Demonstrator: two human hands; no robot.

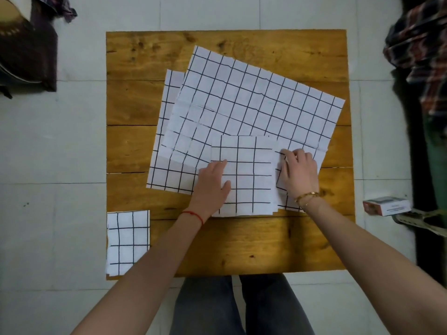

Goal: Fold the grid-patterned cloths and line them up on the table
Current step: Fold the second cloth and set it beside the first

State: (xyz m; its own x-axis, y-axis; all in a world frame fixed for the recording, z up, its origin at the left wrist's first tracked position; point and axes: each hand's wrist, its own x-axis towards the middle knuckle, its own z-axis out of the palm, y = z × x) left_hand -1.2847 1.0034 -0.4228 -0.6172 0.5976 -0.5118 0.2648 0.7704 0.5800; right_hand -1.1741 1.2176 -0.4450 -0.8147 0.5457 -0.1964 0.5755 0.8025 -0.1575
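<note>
One folded cloth (128,241) sits at the table's (242,245) near-left corner, done. Left hand (212,183) lies flat, fingers together, pressing the second folded square (246,175); right hand (298,171) pinches its right edge. Unfolded cloths (254,97) remain behind (at least two, overlapping). Bare wood along the near edge gives room to line up.

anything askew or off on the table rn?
Yes. The unfolded cloths lie rotated to the table edges, fanned unevenly. The finished folded cloth at the near-left corner seems to overhang the edge. The cloth being folded, under both hands, sits square. No damage seen.
</note>
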